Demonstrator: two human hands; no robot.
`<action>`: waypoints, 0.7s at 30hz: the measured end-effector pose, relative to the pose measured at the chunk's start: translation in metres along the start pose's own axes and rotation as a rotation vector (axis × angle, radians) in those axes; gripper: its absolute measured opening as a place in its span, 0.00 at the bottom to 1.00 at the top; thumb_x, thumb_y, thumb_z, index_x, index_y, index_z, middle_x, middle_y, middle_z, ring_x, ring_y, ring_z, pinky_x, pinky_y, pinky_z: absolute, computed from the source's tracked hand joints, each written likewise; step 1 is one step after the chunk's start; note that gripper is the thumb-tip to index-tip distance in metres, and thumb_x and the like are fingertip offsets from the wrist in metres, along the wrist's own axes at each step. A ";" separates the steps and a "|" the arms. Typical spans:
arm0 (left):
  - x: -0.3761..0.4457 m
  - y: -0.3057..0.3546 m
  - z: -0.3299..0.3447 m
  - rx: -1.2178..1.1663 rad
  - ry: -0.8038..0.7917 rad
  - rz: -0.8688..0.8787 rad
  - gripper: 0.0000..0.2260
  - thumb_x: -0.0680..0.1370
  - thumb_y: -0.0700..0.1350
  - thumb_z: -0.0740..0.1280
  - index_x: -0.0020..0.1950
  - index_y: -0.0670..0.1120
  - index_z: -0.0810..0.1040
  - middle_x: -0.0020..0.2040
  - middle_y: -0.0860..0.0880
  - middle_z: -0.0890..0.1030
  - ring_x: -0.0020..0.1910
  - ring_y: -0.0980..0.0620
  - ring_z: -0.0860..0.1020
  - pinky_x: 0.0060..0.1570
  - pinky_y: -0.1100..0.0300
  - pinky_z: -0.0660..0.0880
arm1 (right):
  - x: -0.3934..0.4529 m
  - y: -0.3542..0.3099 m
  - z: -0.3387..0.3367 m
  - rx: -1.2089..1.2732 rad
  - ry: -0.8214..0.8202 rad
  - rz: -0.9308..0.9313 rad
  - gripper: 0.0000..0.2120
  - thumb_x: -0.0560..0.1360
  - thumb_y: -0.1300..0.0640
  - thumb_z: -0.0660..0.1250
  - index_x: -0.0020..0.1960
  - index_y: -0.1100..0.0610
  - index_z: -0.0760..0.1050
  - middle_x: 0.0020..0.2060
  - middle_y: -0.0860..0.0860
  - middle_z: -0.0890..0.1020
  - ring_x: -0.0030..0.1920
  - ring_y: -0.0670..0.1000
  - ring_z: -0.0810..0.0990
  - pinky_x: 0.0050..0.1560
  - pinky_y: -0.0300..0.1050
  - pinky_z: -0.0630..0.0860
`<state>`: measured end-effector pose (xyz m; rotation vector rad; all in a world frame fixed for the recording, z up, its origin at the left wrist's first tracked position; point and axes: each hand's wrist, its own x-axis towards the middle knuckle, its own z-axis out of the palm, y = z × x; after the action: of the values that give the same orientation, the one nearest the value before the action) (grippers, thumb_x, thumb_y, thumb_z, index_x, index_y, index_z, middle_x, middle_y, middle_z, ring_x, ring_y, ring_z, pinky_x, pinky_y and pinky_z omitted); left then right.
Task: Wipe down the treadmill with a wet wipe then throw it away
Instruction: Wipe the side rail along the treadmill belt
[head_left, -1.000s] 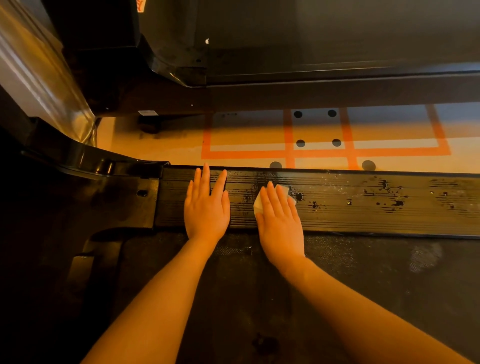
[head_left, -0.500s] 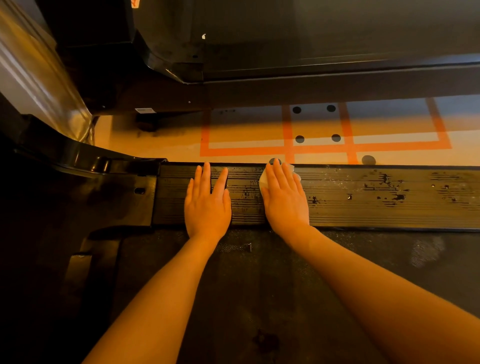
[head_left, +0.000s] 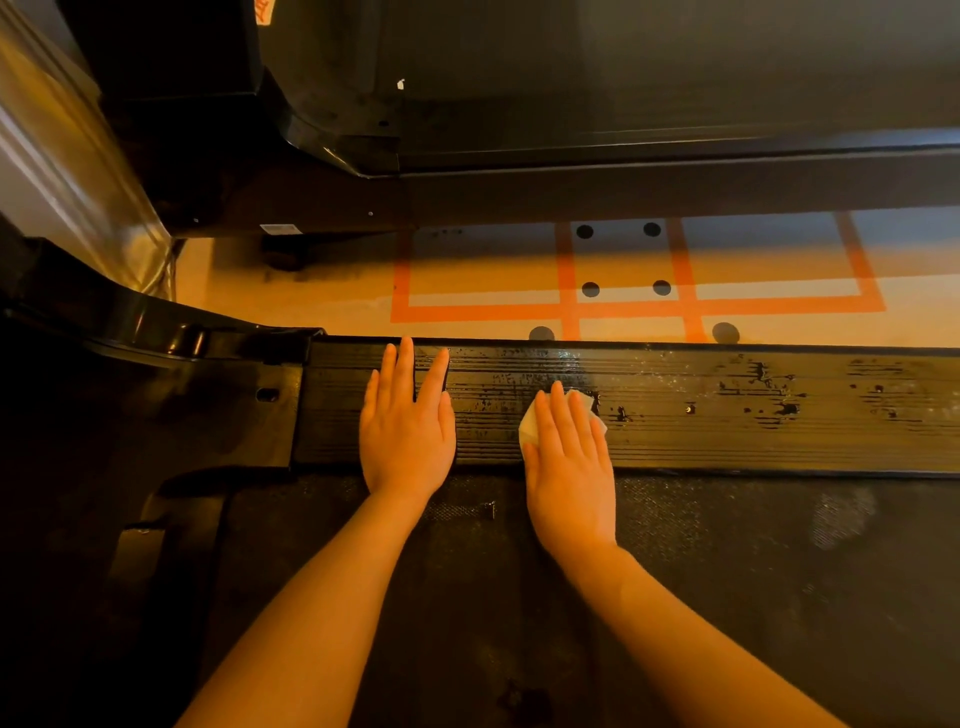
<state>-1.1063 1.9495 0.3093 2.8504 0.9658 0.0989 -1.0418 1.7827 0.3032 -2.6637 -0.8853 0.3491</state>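
The treadmill's black ribbed side rail (head_left: 727, 415) runs left to right across the middle, with the dark belt (head_left: 675, 597) below it. My right hand (head_left: 569, 467) lies flat with straight fingers and presses a white wet wipe (head_left: 529, 423) onto the rail; most of the wipe is hidden under the palm. My left hand (head_left: 405, 426) rests flat on the rail to the left, fingers straight, holding nothing. Wet sheen and dark scuffs mark the rail right of the wipe.
Beyond the rail lies a light floor with orange tape lines (head_left: 571, 312) and black dots. A second dark machine (head_left: 623, 130) stands behind it. The treadmill's black front housing (head_left: 130, 415) and a shiny upright (head_left: 67, 171) fill the left side.
My right hand has slid the wipe back from the rail's far edge toward the belt. My left hand has stayed in place.
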 end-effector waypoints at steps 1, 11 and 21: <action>0.000 0.000 0.000 0.000 0.002 0.002 0.22 0.82 0.49 0.55 0.77 0.52 0.61 0.79 0.42 0.56 0.79 0.44 0.52 0.76 0.47 0.53 | 0.006 0.000 -0.002 0.003 -0.001 -0.004 0.27 0.83 0.52 0.53 0.79 0.56 0.52 0.79 0.55 0.52 0.78 0.54 0.45 0.75 0.50 0.43; 0.001 0.000 0.001 -0.014 0.019 0.002 0.22 0.82 0.48 0.56 0.77 0.51 0.63 0.79 0.42 0.57 0.78 0.44 0.53 0.75 0.47 0.53 | 0.053 0.003 -0.021 -0.018 -0.006 -0.006 0.26 0.84 0.50 0.48 0.80 0.55 0.46 0.79 0.53 0.47 0.79 0.53 0.42 0.74 0.46 0.36; -0.008 0.002 0.001 -0.073 0.038 0.206 0.21 0.80 0.43 0.62 0.74 0.49 0.69 0.77 0.42 0.63 0.77 0.43 0.59 0.72 0.49 0.56 | -0.009 0.015 -0.002 -0.004 0.001 -0.001 0.28 0.83 0.52 0.55 0.79 0.56 0.51 0.78 0.53 0.51 0.78 0.53 0.45 0.75 0.50 0.45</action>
<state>-1.1111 1.9430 0.3088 2.8810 0.6581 0.2045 -1.0404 1.7654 0.3009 -2.6666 -0.8872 0.3469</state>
